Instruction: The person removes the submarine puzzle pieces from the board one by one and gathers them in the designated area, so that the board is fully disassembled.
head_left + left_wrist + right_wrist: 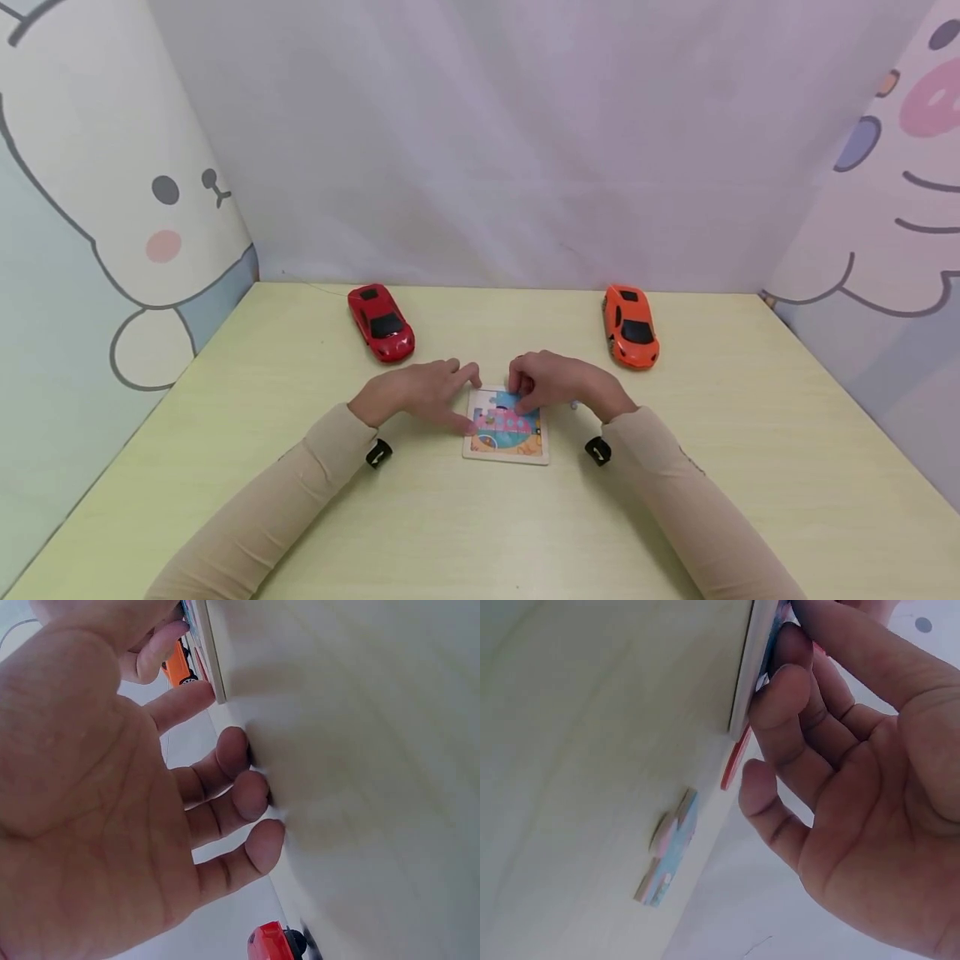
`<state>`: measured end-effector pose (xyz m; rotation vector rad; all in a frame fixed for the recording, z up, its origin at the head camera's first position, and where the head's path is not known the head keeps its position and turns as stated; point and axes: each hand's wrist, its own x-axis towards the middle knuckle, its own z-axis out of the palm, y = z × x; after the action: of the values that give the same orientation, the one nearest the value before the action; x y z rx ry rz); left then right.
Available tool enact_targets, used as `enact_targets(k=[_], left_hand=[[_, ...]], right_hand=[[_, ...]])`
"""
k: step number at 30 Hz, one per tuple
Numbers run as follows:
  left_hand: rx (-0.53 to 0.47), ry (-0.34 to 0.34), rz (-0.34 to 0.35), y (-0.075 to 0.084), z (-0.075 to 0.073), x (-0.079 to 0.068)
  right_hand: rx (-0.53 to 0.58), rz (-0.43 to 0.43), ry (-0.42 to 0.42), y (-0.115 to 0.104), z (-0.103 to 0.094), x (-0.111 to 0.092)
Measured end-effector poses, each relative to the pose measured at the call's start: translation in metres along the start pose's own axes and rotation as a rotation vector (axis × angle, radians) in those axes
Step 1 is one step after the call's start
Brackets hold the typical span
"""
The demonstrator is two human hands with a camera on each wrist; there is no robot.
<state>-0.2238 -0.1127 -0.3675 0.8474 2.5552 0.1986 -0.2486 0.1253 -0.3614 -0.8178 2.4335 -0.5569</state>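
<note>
A small jigsaw puzzle in a pale wooden tray (506, 457) lies on the table, with a pink and blue picture and a bare white patch at its far left. My left hand (431, 392) is spread beside it, thumb at the left edge and forefinger at the far left corner. The other left fingertips (251, 793) rest near the tabletop. Over the far right part, my right hand (555, 383) has its fingers curled, thumb and forefinger pinching at a puzzle piece mostly hidden by them. One loose blue and pink piece (671, 851) lies on the table beside the right hand.
A red toy car (381, 323) stands behind the left hand, and an orange toy car (632, 327) behind the right. Beyond the table's far edge hangs a pale cloth (510, 150). Panels with cartoon animals (127, 192) flank the table. A flat red thing (736, 759) shows past the tray.
</note>
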Motion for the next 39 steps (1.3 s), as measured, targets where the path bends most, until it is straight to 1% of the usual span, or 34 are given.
enact_targets(k=[6, 17, 26, 39], left_hand=[[0.010, 0.002, -0.001, -0.0003, -0.0002, -0.0001], [0.001, -0.006, -0.008, 0.0012, -0.0005, 0.0002], [0.005, 0.002, -0.008, 0.0009, -0.0002, 0.0005], [0.003, 0.001, -0.011, -0.0004, 0.0005, 0.0025]], right_hand=[[-0.004, 0.050, -0.026, -0.0032, -0.0006, -0.0019], [0.038, 0.051, -0.049, -0.0006, 0.0013, -0.0038], [0.044, 0.022, -0.099, 0.0045, 0.0011, -0.0013], [0.060, 0.024, -0.103, 0.0043, 0.0008, -0.0018]])
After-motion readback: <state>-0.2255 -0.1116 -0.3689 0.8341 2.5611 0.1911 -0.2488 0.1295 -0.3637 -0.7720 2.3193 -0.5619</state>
